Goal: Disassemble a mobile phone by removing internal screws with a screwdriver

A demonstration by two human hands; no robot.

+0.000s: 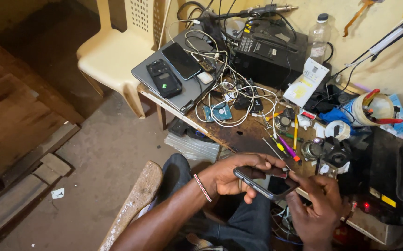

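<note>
Dark smartphone (264, 182) held low in the centre of the frame, above the lap, just off the near edge of the bench (245, 135). Left hand (231, 174) curled around the phone's left end, fingers arched over the top face. Right hand (315, 207) closed on the right end, thumb lying along the upper edge. Both wrapped on the one phone, no tool visible in either.

Likely trouble: a slip out of the two-ended hold, with nothing but knees and concrete floor (103, 158) beneath. Possible snag too, since the bench edge lies close above the knuckles and small screwdrivers (285, 146) sit loose right there, easy to knock off with a raised wrist. Tangle of white cables (231, 93) further up the frame, well apart from the hands but spread widely.

Room for moving: tight toward the upper right, crowded by a black box with a red light (383, 186) and a tape roll (338, 130). More open toward the lower left, over the floor, apart from a wooden plank (136, 200) beside the knee. Laptop with two phones on top (178, 76) overhanging the bench's left corner.
</note>
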